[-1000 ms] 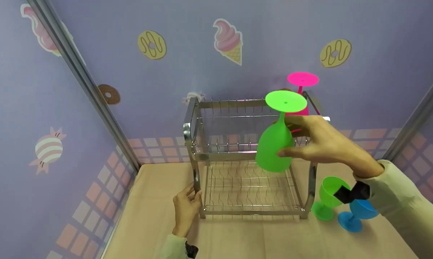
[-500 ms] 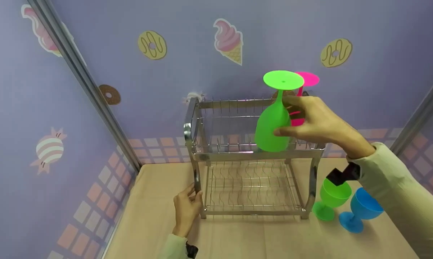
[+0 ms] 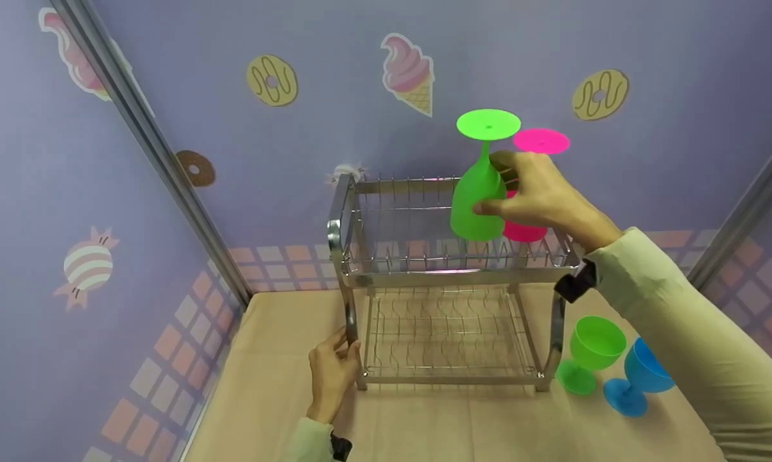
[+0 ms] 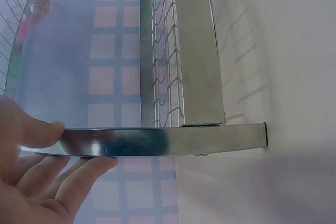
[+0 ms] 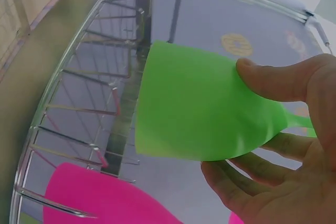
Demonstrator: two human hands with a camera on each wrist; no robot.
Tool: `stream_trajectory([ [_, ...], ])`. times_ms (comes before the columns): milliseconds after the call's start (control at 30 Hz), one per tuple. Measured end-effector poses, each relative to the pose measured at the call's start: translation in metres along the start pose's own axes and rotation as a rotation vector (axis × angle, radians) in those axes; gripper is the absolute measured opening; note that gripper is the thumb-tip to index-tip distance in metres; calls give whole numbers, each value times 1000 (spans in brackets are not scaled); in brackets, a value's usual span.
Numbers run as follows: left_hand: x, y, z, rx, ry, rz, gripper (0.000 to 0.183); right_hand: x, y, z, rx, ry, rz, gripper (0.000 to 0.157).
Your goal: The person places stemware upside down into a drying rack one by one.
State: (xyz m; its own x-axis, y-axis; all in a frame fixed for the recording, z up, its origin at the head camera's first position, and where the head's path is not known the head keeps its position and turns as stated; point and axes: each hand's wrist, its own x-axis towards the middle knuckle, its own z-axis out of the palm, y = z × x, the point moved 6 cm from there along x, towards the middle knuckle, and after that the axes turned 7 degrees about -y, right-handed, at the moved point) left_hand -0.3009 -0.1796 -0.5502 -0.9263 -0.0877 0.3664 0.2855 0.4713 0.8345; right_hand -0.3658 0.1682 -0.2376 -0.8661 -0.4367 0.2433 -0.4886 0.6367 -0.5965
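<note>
My right hand (image 3: 536, 192) grips a bright green goblet (image 3: 477, 204) upside down by its bowl, over the upper tier of a two-tier metal dish rack (image 3: 418, 278). In the right wrist view, the thumb lies on one side of the green bowl (image 5: 194, 103) and the fingers on the other. Just right of it, an upside-down pink goblet (image 3: 525, 232) stands in the upper tier, partly hidden behind the hand. My left hand (image 3: 333, 367) holds the rack's left front leg; the left wrist view shows thumb and fingers on either side of the metal leg (image 4: 121, 142).
A second green goblet (image 3: 596, 343) and a blue goblet (image 3: 645, 367) stand upright on the table right of the rack, the blue one partly behind the right sleeve. The lower tier (image 3: 450, 378) has wavy wire slots. A patterned wall (image 3: 334, 128) rises close behind the rack.
My right hand has carried the green goblet up, back and slightly left, from the rack's front to over its upper tier. The left hand stays on the leg.
</note>
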Motion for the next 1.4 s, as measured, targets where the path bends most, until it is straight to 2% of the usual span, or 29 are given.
stream_trajectory([
  [367,0,0,-1,28,-6,9,36,26,26,19,-25,59,52,47],
  [600,0,2,-2,29,7,27,37,33,32,28,-30,28,101,47],
  [1067,0,0,0,29,4,47,35,34,42,38,-59,-10,150,56],
  [1400,0,-1,1,29,11,44,36,32,44,42,-52,-32,176,54],
])
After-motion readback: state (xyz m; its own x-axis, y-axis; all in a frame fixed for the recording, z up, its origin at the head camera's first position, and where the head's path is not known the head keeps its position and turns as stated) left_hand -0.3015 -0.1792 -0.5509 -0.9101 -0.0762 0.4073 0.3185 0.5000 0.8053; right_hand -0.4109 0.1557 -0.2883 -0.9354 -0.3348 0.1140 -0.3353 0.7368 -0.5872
